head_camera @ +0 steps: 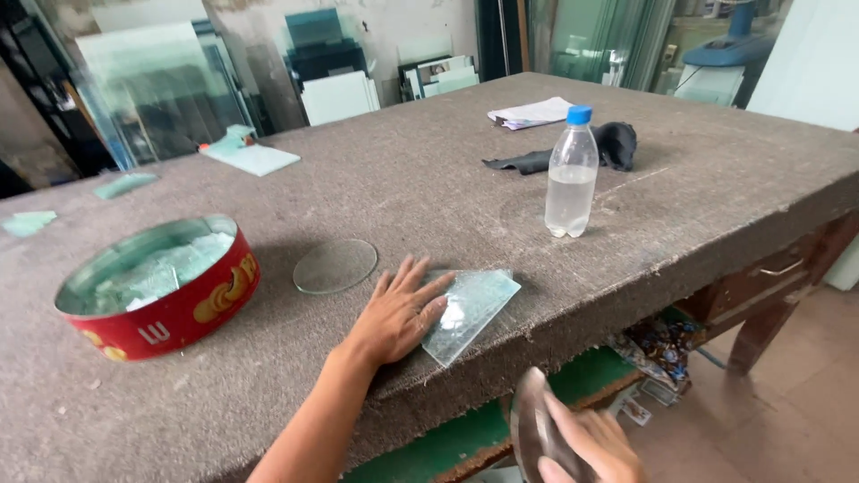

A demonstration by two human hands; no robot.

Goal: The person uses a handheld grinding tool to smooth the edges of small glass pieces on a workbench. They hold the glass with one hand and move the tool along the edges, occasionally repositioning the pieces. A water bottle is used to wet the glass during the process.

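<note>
The left hand lies open and flat, fingers spread, pressing a roughly cut pane of clear glass against the felt-covered tabletop close to its near edge, while the right hand, below that edge, grips a round glass piece held on edge. One finished-looking glass disc already lies just beside the left hand toward the middle of the tabletop. Judging from this, some circles are cut and the pane under the palm is not yet worked; a red round tin of glass scraps sits near the left edge, a water bottle toward the right.
</note>
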